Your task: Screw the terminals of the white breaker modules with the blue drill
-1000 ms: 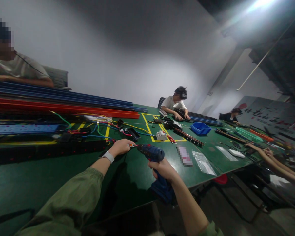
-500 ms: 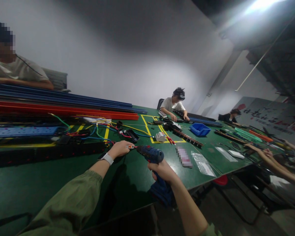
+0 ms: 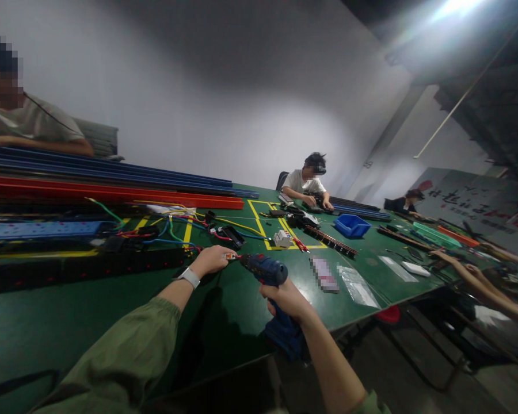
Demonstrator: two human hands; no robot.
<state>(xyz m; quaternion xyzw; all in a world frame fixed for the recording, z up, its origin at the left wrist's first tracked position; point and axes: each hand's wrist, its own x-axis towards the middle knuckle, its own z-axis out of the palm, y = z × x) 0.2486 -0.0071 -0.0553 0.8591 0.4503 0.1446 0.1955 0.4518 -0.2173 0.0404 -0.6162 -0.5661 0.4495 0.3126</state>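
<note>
Left hand (image 3: pixel 210 261) clamped on small orange-and-white part (image 3: pixel 230 256), near side of bench (image 3: pixel 26 328). Right hand (image 3: pixel 288 297) wrapped round blue power driver (image 3: pixel 265 269), tip at the part. Driving seems under way, unfinished; how far in, cannot tell. Green wire (image 3: pixel 107 207), farther left, shows a free end.

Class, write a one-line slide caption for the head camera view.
At a green table, the right hand holds a blue power drill pointed at a small part in the left hand.
</note>
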